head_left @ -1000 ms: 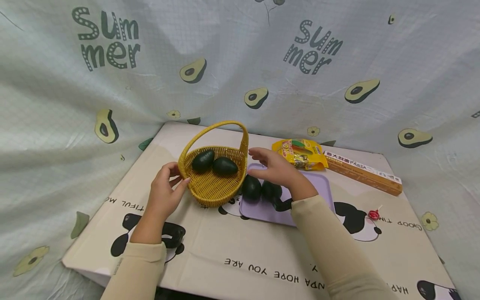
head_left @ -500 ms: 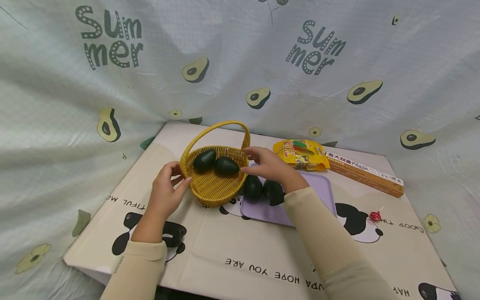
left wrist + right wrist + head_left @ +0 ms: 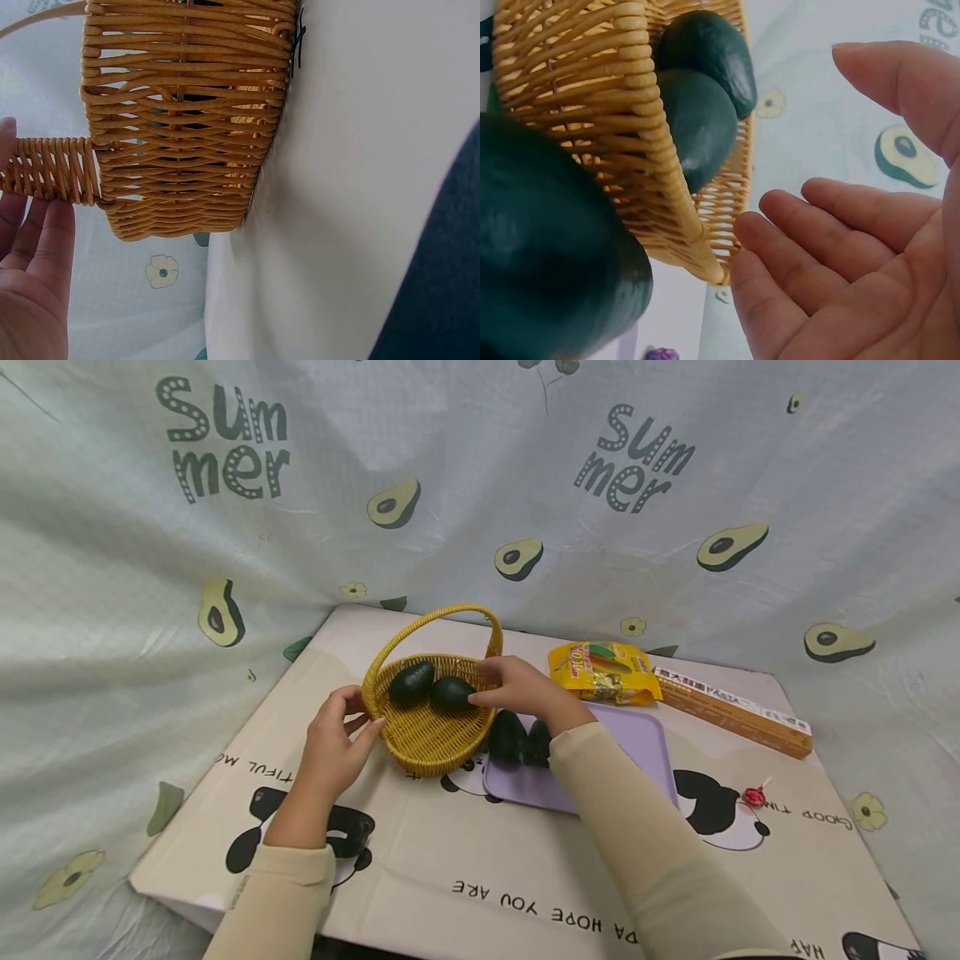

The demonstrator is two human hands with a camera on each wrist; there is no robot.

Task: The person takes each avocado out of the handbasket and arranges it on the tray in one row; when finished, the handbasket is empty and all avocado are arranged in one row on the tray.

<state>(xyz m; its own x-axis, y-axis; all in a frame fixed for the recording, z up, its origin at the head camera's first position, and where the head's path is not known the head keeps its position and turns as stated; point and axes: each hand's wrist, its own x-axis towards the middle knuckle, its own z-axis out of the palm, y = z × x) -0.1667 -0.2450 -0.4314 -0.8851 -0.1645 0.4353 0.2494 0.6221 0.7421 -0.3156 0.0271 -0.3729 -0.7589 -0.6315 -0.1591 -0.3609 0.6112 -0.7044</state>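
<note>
Since the earlier frame, the right hand has been carried from above the flat lilac plastic tray to the rim of the yellow woven wicker basket. Seen from the head camera, its relaxed fingers are stretched over the basket's 3 o'clock edge, beside the nearer of two dark green avocados lying inside; whether that fruit is touched cannot be told. The left hand is rested against the basket at 9 o'clock, thumb on the weave, nothing clenched. Two more dark avocados are kept on the tray. A yellow snack packet and a long orange pasta box are laid at 2 o'clock.

From the left wrist, straight fingers are pressed at the handle's base.

From the right wrist, the palm is shown released, empty, just beside the basket wall.
</note>
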